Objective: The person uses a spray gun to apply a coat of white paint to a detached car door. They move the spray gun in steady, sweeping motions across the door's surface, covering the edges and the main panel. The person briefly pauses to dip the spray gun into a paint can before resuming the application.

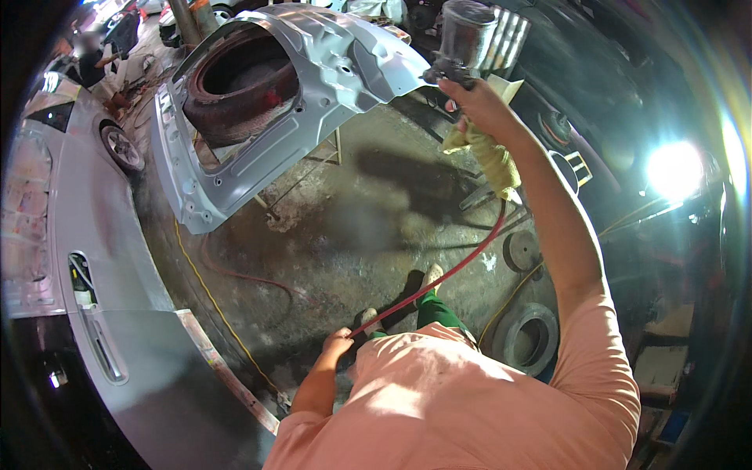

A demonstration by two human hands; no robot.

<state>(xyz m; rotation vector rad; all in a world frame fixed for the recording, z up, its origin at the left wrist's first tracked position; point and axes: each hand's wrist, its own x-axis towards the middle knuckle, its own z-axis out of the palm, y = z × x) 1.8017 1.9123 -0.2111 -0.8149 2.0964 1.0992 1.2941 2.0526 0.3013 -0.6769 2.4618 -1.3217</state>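
My right hand (479,106) is raised and closed around a spray gun (464,41) with a grey cup on top, together with a yellowish rag (489,157) that hangs below my wrist. The gun's nozzle sits beside the edge of a silver-grey car body panel (329,70) propped on a stand. Down low, my left hand (338,343) grips the red air hose (462,262), which curves up toward the gun. An old tyre (239,86) shows through the panel's opening.
A silver-grey car (86,258) with masked windows stands at the left. On the stained concrete floor (352,235) lie a yellow cable (205,294), a tyre (526,338) and a round disc (520,251). A bright lamp (674,168) glares at the right.
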